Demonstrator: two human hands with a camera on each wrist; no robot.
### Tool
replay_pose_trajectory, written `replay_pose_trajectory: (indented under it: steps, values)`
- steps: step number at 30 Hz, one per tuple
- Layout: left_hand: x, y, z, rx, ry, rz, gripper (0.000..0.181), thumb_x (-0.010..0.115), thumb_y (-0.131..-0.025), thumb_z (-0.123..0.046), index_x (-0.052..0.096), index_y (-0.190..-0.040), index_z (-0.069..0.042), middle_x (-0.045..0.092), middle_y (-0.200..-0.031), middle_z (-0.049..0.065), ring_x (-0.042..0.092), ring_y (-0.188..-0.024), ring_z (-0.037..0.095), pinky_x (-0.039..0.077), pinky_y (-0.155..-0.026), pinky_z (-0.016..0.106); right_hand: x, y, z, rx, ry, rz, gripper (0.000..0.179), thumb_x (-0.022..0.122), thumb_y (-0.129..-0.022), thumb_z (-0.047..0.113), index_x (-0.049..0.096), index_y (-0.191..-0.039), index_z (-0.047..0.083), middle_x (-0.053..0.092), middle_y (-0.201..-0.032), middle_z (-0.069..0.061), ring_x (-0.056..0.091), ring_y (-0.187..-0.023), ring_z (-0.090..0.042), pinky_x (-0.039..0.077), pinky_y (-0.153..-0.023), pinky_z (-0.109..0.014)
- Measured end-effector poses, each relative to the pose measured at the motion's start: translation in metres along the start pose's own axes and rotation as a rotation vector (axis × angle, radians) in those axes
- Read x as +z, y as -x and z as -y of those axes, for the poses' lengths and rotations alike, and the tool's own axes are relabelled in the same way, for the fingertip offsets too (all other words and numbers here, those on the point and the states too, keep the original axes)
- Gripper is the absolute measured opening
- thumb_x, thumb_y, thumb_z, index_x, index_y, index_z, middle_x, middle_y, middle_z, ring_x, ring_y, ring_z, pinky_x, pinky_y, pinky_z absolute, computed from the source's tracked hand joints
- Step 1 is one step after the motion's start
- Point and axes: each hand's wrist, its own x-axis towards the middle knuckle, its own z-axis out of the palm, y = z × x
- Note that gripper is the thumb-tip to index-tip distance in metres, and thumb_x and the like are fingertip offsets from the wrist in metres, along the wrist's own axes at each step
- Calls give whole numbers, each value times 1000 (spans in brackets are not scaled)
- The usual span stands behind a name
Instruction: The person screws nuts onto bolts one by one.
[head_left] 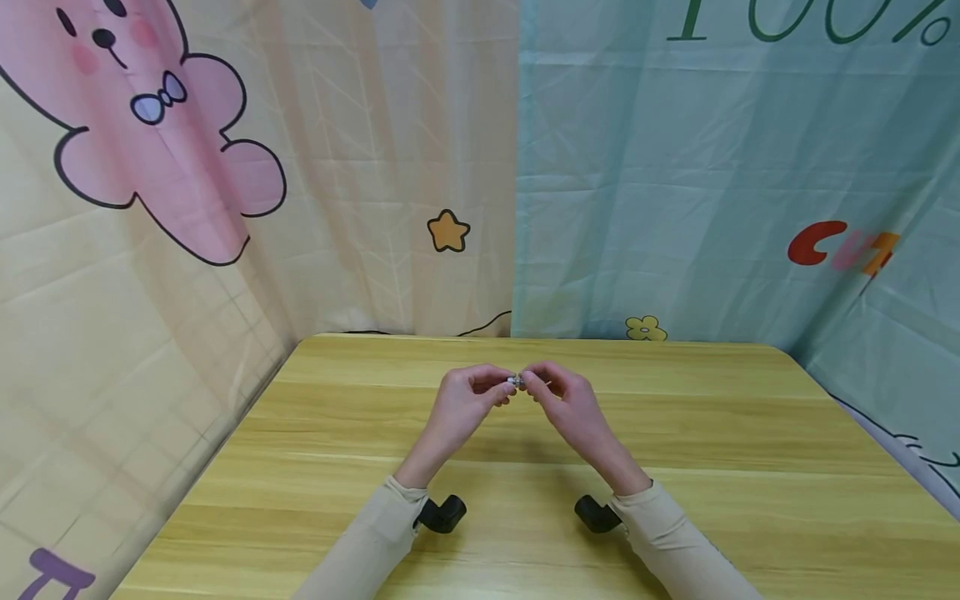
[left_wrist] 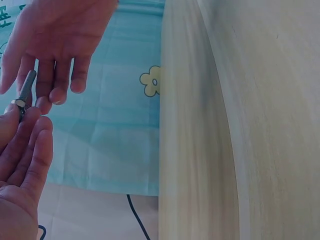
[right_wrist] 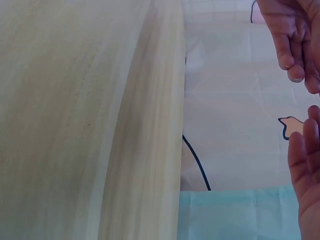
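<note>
A small metal bolt (left_wrist: 26, 86) with a nut (left_wrist: 20, 103) on it is held over the table (head_left: 675, 433). My left hand (head_left: 461, 408) pinches it near the nut between thumb and forefinger, so its threaded shank points toward my right hand (head_left: 573, 408). In the left wrist view the right thumb and forefinger stand apart, and the shank lies in front of the forefinger; whether they touch is unclear. The other right fingers hang loosely bent. From the right wrist view, only parts of both hands show, and the bolt is out of frame.
Black curved pieces (head_left: 442, 514) stick out at both sleeve cuffs. Behind the table hang a beige curtain (head_left: 360, 250) and a blue-green curtain (head_left: 637, 208), with more printed cloth at both sides.
</note>
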Motion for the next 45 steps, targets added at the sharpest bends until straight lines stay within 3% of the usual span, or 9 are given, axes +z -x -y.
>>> replay_pose_trajectory:
  steps: [4, 7, 15, 26, 31, 33, 37, 41, 45]
  values:
    - [-1, -1, 0, 6, -16, -21, 11, 70, -92, -8, 75, -101, -4, 73, -90, 8, 68, -76, 19, 58, -72, 35, -1, -2, 0, -74, -51, 21, 15, 64, -98, 21, 67, -111, 13, 66, -107, 0, 61, -100, -18, 51, -88, -40]
    - [-1, -2, 0, 6, -20, -25, 11, 70, -92, -8, 75, -101, -5, 73, -91, 7, 68, -76, 19, 58, -72, 35, -1, -2, 1, -112, -64, 45, 14, 67, -96, 15, 67, -110, 14, 66, -106, 0, 62, -98, -18, 52, -88, -40]
    - [-1, -1, 0, 10, -18, -14, 11, 70, -92, -7, 74, -101, -3, 72, -90, 6, 68, -75, 19, 58, -72, 31, 0, -2, 1, -126, -54, 59, 17, 71, -91, 6, 66, -106, 13, 66, -101, 0, 64, -93, -17, 53, -87, -37]
    - [0, 0, -2, -7, 24, -9, 13, 70, -91, -8, 74, -103, -3, 72, -94, 8, 69, -80, 27, 57, -75, 31, 1, -2, 4, -44, 3, 53, 13, 68, -94, 15, 69, -105, 8, 69, -101, -3, 66, -93, -17, 53, -86, -41]
    - [0, -1, -4, -23, 29, 2, 14, 68, -92, -2, 73, -104, 1, 72, -96, 13, 69, -84, 33, 58, -76, 37, 0, 2, 24, 30, 27, 44, 17, 58, -101, 15, 70, -100, 3, 68, -91, -10, 64, -86, -27, 53, -75, -37]
    - [0, 2, -12, -23, 19, 1, 14, 67, -92, 0, 73, -104, 3, 72, -96, 16, 68, -84, 35, 57, -77, 40, -3, 4, 34, 45, 22, 35, 20, 55, -102, 16, 69, -100, 2, 66, -88, -9, 61, -84, -30, 51, -72, -33]
    - [-2, 7, -28, -15, 22, -3, 14, 66, -92, 2, 71, -104, 7, 71, -96, 21, 68, -83, 37, 56, -79, 48, -4, 4, 35, -30, -32, 14, 13, 60, -99, 12, 66, -107, 3, 65, -97, -5, 61, -93, -25, 52, -79, -36]
    - [-3, 3, -13, -3, 33, -17, 13, 69, -92, -4, 74, -103, 0, 72, -94, 14, 68, -82, 34, 57, -77, 41, -2, 1, 18, -146, -62, 24, 17, 68, -93, 4, 65, -110, 6, 65, -105, -4, 61, -98, -21, 52, -88, -46]
    - [-2, -1, 1, 13, 28, -18, 12, 70, -91, -7, 75, -102, -3, 72, -92, 7, 69, -79, 28, 58, -74, 33, 0, -2, 2, -176, -53, 36, 20, 71, -91, 5, 66, -108, 13, 64, -104, 2, 61, -96, -18, 52, -87, -43]
